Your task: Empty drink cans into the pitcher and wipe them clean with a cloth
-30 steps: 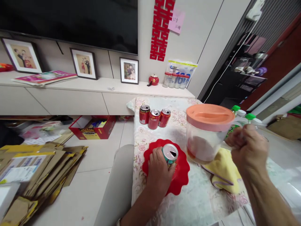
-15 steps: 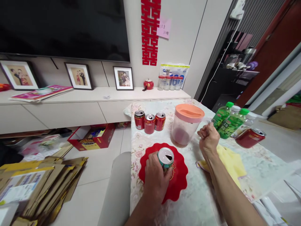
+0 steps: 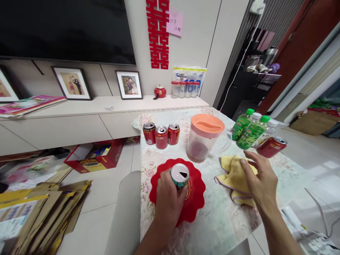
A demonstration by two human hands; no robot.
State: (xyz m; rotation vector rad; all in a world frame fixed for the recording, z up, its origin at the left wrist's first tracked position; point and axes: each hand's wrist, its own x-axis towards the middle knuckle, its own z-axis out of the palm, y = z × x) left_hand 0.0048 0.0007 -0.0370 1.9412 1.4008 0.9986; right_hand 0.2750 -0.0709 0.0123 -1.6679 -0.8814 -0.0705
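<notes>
My left hand is wrapped round an opened green drink can, held upright over a red scalloped plate. The can's top shows a dark mouth hole; its base is hidden. My right hand hangs with fingers apart over the right side of the table, holding nothing. Just left of it, partly behind it, lies a crumpled yellow cloth. A clear pitcher with an orange lid stands beyond the plate.
Several red cans stand about: a group with a front can at the far left, and a tilted-looking can at the right. Green-capped bottles stand beside that one. A floral cloth covers the table. Flattened cardboard lies on the floor.
My right hand has left the pitcher's handle side, moved right and towards me, and opened its fingers. The left hand keeps the can over the plate. The view has turned slightly right.
</notes>
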